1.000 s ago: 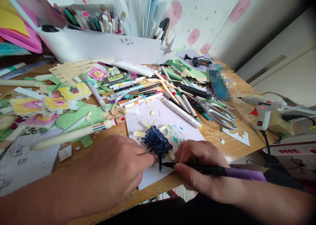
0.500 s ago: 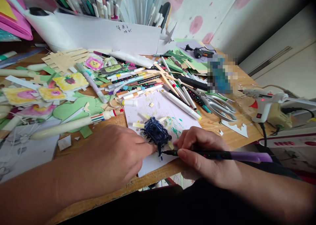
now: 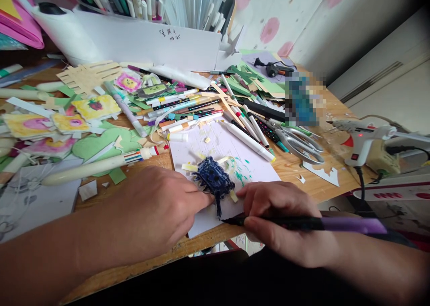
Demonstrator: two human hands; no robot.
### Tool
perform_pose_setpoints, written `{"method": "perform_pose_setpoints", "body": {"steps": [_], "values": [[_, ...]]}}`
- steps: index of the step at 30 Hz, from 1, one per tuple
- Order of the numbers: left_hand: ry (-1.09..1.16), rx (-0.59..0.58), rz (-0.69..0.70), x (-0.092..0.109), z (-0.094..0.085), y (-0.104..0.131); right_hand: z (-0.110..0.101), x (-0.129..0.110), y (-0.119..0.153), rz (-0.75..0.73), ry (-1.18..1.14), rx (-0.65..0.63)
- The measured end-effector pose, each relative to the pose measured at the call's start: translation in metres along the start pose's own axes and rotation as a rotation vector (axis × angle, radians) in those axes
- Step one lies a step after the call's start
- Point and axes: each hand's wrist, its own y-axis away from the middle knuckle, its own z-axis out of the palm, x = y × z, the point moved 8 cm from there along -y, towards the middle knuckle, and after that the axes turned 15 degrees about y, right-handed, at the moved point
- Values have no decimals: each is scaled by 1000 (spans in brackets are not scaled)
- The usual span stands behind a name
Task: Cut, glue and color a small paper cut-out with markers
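A small dark-blue coloured piece (image 3: pixel 213 176) with frayed-looking edges and pale strips sticking out lies on a white sheet (image 3: pixel 204 225) near the table's front edge. A thin dark strip hangs from it towards me. Fingers mostly curled, my left hand (image 3: pixel 164 207) presses its fingertips against the piece's lower left side. What lies under those fingertips is hidden. My right hand (image 3: pixel 285 221) is closed around a black marker pen (image 3: pixel 352 225) with a purple end. The dark tip points left and is at or just by the strip's lower end; contact is unclear.
Markers, paper scraps and painted cards (image 3: pixel 96 106) crowd the table behind and left. Scissors (image 3: pixel 298 142) lie right of a white marker (image 3: pixel 248 141). A glue gun (image 3: pixel 364 138) with a red light stands at the right. A white pen box (image 3: pixel 144 44) is at the back.
The pen tip has moved down along the dark strip to its lower end, and my right hand has shifted slightly right and down. My left hand stays on the piece.
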Motion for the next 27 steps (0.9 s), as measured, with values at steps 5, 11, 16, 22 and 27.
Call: {"method": "perform_pose_setpoints", "body": {"steps": [5, 11, 16, 22, 27], "values": [[-16, -43, -27, 4, -2, -2, -4, 8, 1, 60, -44, 70], [-11, -20, -17, 3, -2, -1, 5, 3, -1, 15, 68, -14], [-6, -16, -23, 2, -1, -1, 5, 1, 0, -17, 92, -24], [-22, -34, -38, 2, -1, -1, 1, 4, 2, 14, 53, 19], [-12, -32, -38, 2, -2, -1, -6, 8, 0, 93, 15, 106]]}}
